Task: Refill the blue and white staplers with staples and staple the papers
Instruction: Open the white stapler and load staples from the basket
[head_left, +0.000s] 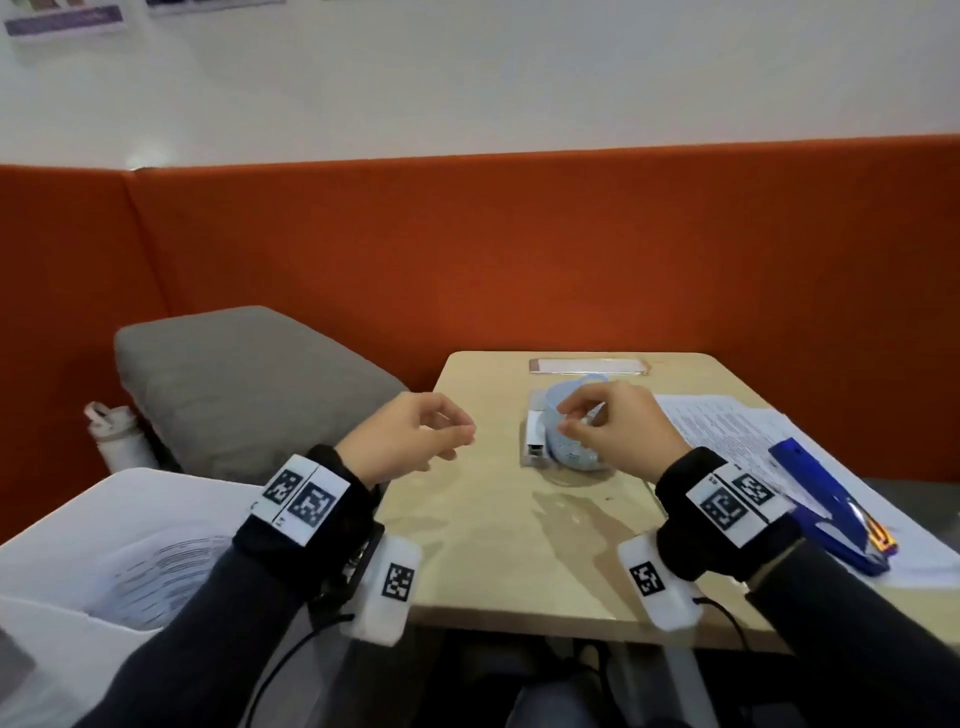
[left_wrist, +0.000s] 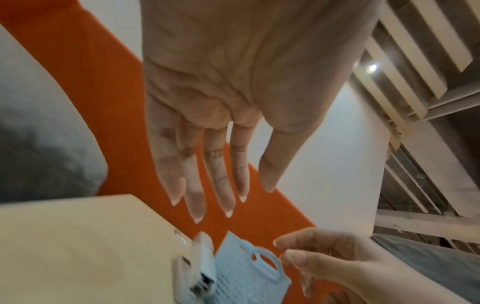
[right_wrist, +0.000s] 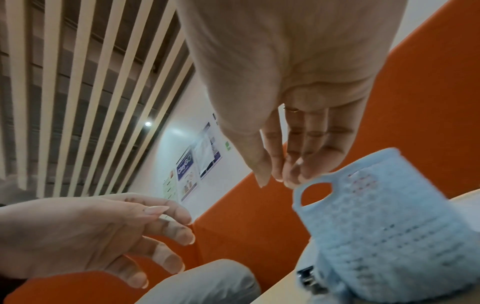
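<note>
At worktop (head_left: 483, 530) centre, right hand (head_left: 618, 431) pinches the basket (head_left: 576, 452) handle; left hand (head_left: 410, 436), at nine o'clock, hangs loosely curled and empty.

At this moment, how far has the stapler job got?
Nothing looks finished. The right hand reaches at the light-blue basket beside the white stapler; the left hand hovers empty. The blue stapler lies untouched on the papers, so refilling and stapling remain.

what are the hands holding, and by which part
The right hand pinches the light blue basket by its handle loop. The left hand holds nothing.
</note>
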